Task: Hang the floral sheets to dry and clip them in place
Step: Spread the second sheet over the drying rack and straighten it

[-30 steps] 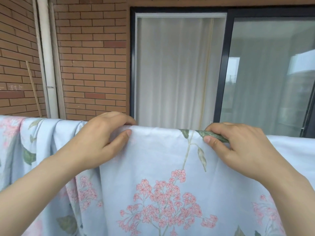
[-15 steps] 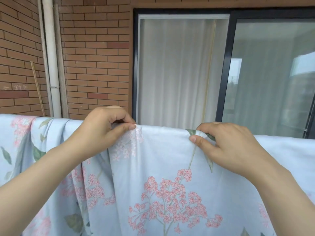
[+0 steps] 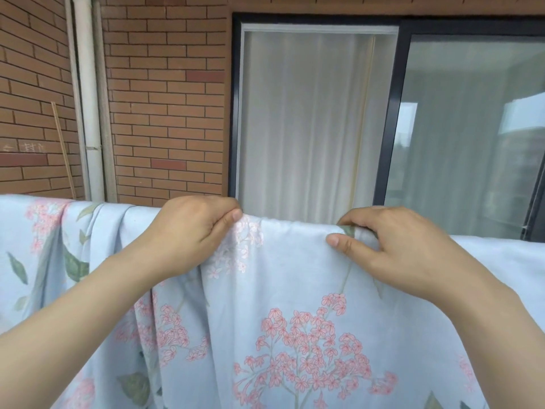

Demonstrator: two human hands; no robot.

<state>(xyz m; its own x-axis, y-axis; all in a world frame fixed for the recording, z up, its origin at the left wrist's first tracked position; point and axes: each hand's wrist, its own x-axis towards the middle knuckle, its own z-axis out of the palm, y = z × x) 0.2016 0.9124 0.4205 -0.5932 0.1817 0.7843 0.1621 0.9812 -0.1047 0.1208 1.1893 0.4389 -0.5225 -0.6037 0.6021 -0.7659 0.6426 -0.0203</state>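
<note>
Evenly, left hand (image 3: 188, 231), right hand (image 3: 398, 249) pinch smooth sheet (image 3: 280, 278).

hands (image 3: 191, 231) (image 3: 398, 249) 2 | floral sheets (image 3: 280, 276) count unclear | drainpipe (image 3: 88, 113) 1 | stick (image 3: 63, 149) 1

Whatever carries sheet (image 3: 295, 270): hidden under it. Lower part cut off at bottom edge. Your left hand (image 3: 188, 234), right hand (image 3: 398, 252): fingertips tucked out of sight.

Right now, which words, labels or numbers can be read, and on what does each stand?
Nothing can be read.
Faint pale marks on the brick wall: too blurred to read.
On the sheet: flower print only, no label in view.
</note>
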